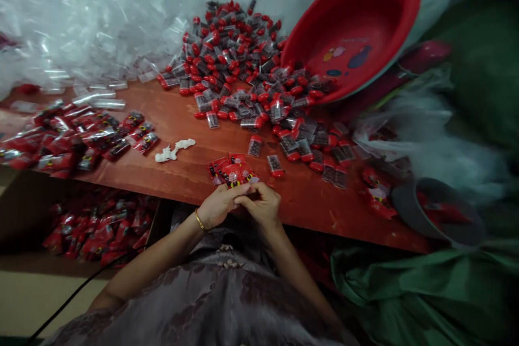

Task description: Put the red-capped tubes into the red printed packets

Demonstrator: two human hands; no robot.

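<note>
At the front edge of the table, my left hand point(217, 206), with a gold bangle at the wrist, meets my right hand point(263, 203). Both hands are closed, thumbs and fingertips pinched together; what lies between them is too small and covered to make out. Right beyond the fingertips is a small group of red printed wrappers point(235, 167), partly covered by my fingers. Two small clear containers with red ends and dark contents, one container point(255, 146) and another container point(275, 166), lie just past my right hand.
A large heap of red-ended containers point(231, 59) fills the back, beside a tilted red basin point(365, 27). Wrapped red packets point(81, 138) and clear empty tubes point(101, 100) lie left. Below is a box of packets point(109, 221). A grey bowl point(405, 205) stands right; crumpled white tissue point(174, 150) lies mid-table.
</note>
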